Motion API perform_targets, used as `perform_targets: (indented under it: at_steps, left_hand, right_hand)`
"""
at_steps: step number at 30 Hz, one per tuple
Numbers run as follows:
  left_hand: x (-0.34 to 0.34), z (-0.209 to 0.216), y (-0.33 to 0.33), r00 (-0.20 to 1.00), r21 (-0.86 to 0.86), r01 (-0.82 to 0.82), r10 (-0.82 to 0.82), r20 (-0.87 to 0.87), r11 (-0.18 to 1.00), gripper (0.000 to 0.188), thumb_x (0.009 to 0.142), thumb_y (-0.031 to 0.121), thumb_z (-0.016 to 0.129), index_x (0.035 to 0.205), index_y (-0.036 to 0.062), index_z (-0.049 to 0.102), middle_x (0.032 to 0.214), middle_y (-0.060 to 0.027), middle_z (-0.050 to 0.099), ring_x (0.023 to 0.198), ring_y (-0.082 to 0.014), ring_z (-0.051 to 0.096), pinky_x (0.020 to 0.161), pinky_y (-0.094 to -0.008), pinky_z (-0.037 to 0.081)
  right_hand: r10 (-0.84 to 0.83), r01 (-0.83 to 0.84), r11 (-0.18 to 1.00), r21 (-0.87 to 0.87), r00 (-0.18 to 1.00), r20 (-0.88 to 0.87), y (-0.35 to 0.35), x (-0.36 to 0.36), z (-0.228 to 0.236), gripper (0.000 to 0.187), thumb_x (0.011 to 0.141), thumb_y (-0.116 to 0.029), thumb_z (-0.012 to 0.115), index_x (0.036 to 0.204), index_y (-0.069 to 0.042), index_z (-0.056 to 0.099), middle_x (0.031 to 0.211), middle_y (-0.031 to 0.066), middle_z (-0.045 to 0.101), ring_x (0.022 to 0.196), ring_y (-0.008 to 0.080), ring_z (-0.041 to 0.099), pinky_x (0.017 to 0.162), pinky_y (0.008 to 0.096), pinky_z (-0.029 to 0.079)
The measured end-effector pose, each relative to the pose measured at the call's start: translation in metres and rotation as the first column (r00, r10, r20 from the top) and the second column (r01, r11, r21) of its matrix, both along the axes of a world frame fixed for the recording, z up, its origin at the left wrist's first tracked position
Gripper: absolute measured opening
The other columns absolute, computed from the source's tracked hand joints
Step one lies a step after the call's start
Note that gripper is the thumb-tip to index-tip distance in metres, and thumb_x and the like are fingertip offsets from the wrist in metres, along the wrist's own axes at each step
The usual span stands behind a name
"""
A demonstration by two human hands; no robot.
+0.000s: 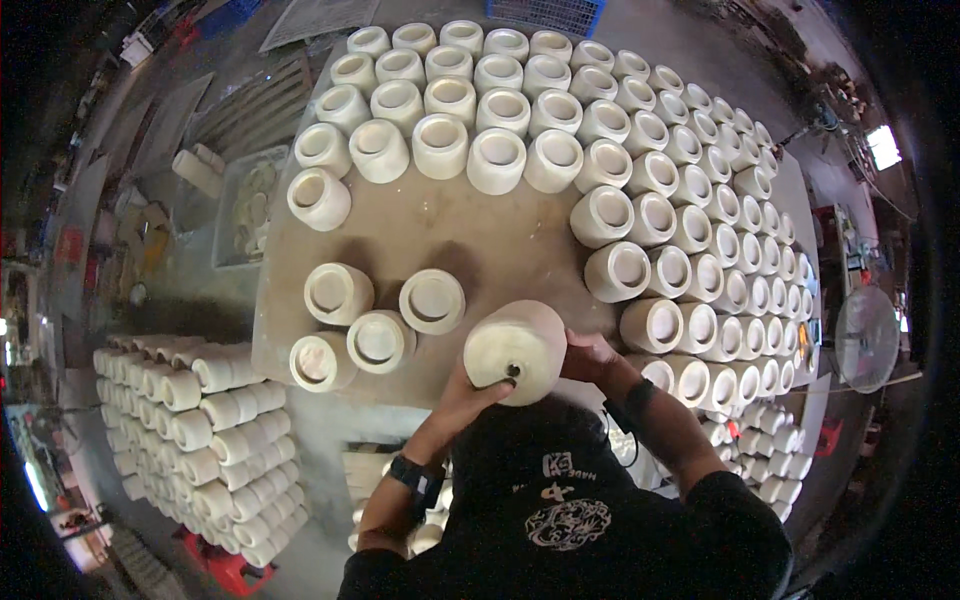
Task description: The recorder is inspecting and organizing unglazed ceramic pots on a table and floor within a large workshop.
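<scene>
Close to my body I hold a cream-coloured, unglazed-looking pot (515,345) over the near edge of the table. Its round end is turned toward me and has a small dark hole low down. My left hand (470,400) grips the lower left side, thumb lying close to the hole. On the right side, my right hand (592,360) is closed against the pot, most of its fingers hidden behind it. Left of the held pot stand several similar pots; the nearest is one pot (432,300) with a round recessed top.
Rows of matching pots (497,160) cover the back and right of the brown table (480,215). A tall stack of pots (210,440) stands at the lower left, with a red stool (235,575) below. At the far right is a round fan (868,338); a pale crate (245,205) sits left.
</scene>
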State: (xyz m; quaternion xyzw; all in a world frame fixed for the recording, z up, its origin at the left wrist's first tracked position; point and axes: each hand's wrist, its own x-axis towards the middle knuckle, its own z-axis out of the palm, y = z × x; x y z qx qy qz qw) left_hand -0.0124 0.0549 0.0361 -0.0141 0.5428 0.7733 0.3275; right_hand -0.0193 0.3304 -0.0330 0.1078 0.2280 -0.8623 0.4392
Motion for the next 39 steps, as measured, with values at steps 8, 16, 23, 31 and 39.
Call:
perform_targets:
  at_steps: [8,16,23,31,39]
  left_hand:
    - [0.007,-0.023,-0.016,1.0,0.012,0.022,-0.022,0.005,1.0,0.087,0.076,0.018,0.082,0.144,0.0031,0.029,0.138,-0.0094,0.046,0.13,-0.0204,0.042,0.109,-0.0365,0.034]
    - [0.035,-0.06,-0.039,0.931,0.151,-0.27,0.219,0.291,0.951,0.076,0.091,0.041,0.065,0.147,0.0094,0.024,0.144,-0.0095,0.039,0.131,-0.0246,0.042,0.106,-0.0414,0.038]
    - [0.049,-0.102,-0.042,0.859,0.278,-0.297,0.129,0.496,0.913,0.067,0.099,0.054,0.04,0.147,0.0094,0.028,0.144,-0.0114,0.041,0.131,-0.0279,0.044,0.103,-0.043,0.044]
    - [0.051,-0.122,-0.051,0.855,0.145,-0.403,0.314,0.413,0.904,0.063,0.096,0.047,0.053,0.142,0.0083,0.034,0.132,-0.0138,0.051,0.116,-0.0285,0.056,0.09,-0.0466,0.053]
    - [0.043,-0.145,-0.058,0.833,-0.444,-0.458,0.546,0.088,0.77,0.041,0.096,0.02,0.058,0.13,0.0025,0.043,0.098,-0.0135,0.067,0.077,-0.0273,0.068,0.062,-0.0376,0.059]
  right_hand:
    - [0.004,-0.004,1.0,0.006,0.999,0.032,-0.02,-0.006,0.01,0.069,0.098,-0.048,0.041,0.149,-0.004,0.023,0.152,0.0214,0.029,0.139,0.0414,0.028,0.112,0.0615,0.02]
    - [0.134,0.063,0.783,0.619,0.955,-0.266,-0.046,-0.011,0.016,0.055,0.092,-0.028,0.065,0.136,-0.003,0.045,0.127,0.0136,0.057,0.118,0.0354,0.053,0.104,0.0437,0.04]
    - [0.737,0.559,0.45,0.696,0.208,-0.643,-0.113,-0.017,-0.001,0.042,0.068,-0.024,0.084,0.089,-0.007,0.053,0.137,0.0203,0.046,0.134,0.0418,0.035,0.107,0.0497,0.033]
    - [0.783,0.458,0.59,0.665,-0.123,-0.61,-0.143,-0.013,-0.062,0.037,0.074,-0.024,0.074,0.102,-0.003,0.062,0.139,0.0205,0.044,0.134,0.0434,0.034,0.112,0.0484,0.031]
    - [0.699,0.324,0.03,0.946,0.669,-0.251,-0.009,-0.048,0.041,0.032,0.079,-0.021,0.066,0.107,-0.007,0.06,0.129,0.0229,0.051,0.115,0.0383,0.052,0.102,0.05,0.039]
